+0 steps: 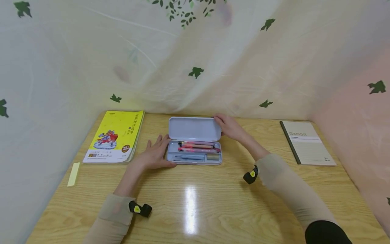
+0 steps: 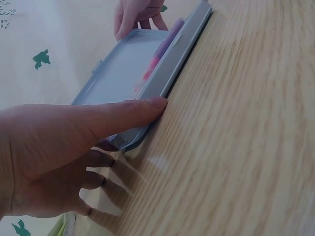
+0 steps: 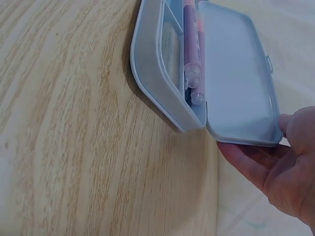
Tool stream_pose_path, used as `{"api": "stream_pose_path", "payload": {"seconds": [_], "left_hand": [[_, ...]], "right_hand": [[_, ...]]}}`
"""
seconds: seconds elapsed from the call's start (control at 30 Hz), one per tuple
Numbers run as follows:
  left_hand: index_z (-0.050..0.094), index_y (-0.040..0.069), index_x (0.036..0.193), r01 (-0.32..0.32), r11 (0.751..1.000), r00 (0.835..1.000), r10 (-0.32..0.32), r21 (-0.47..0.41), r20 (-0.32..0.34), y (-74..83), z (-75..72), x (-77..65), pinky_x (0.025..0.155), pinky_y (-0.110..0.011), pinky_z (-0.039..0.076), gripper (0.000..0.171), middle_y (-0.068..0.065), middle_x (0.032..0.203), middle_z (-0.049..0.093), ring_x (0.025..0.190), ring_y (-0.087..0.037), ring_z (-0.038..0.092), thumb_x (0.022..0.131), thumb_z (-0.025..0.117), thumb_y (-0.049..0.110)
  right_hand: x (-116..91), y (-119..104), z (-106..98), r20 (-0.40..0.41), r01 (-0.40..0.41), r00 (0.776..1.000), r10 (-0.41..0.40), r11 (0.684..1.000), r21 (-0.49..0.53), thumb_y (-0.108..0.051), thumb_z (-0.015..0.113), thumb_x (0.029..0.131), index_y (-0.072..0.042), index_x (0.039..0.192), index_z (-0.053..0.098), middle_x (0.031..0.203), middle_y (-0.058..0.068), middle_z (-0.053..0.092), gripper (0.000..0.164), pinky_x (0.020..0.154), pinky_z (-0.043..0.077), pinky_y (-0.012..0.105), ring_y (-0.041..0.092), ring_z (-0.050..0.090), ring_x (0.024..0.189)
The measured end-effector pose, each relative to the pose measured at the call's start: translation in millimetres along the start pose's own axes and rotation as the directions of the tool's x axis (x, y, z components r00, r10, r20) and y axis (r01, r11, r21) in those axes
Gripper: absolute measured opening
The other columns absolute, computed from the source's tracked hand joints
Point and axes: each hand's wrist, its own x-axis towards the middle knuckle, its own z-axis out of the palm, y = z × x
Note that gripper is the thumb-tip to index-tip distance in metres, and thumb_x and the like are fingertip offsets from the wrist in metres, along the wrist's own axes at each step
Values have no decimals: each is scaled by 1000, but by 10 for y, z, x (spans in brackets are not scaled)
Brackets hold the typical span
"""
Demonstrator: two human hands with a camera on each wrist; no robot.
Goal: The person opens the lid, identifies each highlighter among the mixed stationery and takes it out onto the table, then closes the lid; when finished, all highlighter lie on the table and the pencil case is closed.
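A pale blue pencil case (image 1: 173, 147) lies on the table with its lid (image 1: 195, 128) raised at the back. Several pens (image 1: 198, 145), pink and purple among them, fill its rear compartment. Thin blue-grey sticks (image 1: 189, 158) lie in front, beside an eraser-like block (image 1: 213, 157). My left hand (image 1: 153, 154) steadies the case's left end, thumb along the front corner (image 2: 133, 115) and the other fingers spread out. At the lid's upper right corner, my right hand (image 1: 231, 127) pinches the edge between thumb and fingers (image 3: 243, 160).
To the left is a yellow book (image 1: 117, 132), with a pale yellow strip (image 1: 73, 174) near its lower corner. A grey-white notebook (image 1: 309, 144) lies at the right. A curtain (image 1: 195, 91) with green bird shapes hangs behind the wooden table (image 1: 219, 203).
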Motion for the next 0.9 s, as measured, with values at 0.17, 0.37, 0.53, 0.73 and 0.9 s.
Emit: {"api": "stream_pose_path", "payload": {"seconds": [0.17, 0.37, 0.53, 0.73, 0.9], "left_hand": [[22, 5, 161, 3, 1000, 1000, -3, 25, -7, 9, 7, 1, 120, -80, 1, 106, -28, 171, 12, 159, -50, 5, 85, 78, 53], [21, 6, 162, 3, 1000, 1000, -3, 25, -6, 3, 15, -2, 120, -80, 0, 106, -28, 171, 11, 159, -50, 4, 86, 77, 54], [20, 7, 162, 3, 1000, 1000, -3, 23, -3, -2, 18, 1, 120, -80, 0, 105, -27, 171, 10, 159, -50, 3, 86, 76, 54], [19, 8, 163, 10, 1000, 1000, -11, 25, 6, 14, 15, 1, 120, -79, -1, 106, -26, 172, 9, 160, -49, 2, 86, 75, 55], [19, 8, 163, 16, 1000, 1000, -16, 18, 7, 13, 12, 0, 121, -78, -2, 106, -25, 172, 8, 160, -48, 1, 87, 75, 55]], "right_hand": [[14, 16, 10, -18, 2, 1000, -2, 1000, 1, -25, 38, 113, -3, 136, 59, 127, 22, 64, 38, 73, 65, 48, 35, 67, 103], [29, 47, 13, -25, 10, 1000, -10, 1000, -13, -24, 38, 113, -2, 136, 59, 127, 22, 65, 38, 72, 65, 47, 34, 68, 99], [16, 54, 20, -87, 77, 992, -87, 991, -108, -23, 41, 112, -1, 134, 63, 129, 22, 68, 38, 89, 59, 51, 35, 67, 108], [-144, 3, 36, -224, 191, 947, -229, 966, -177, -25, 54, 108, -5, 138, 62, 133, 19, 62, 37, 102, 51, 53, 34, 59, 123], [-319, -87, 67, -315, 292, 881, -353, 929, -226, -19, 67, 101, -8, 134, 65, 132, 14, 61, 35, 106, 48, 53, 32, 55, 127]]}}
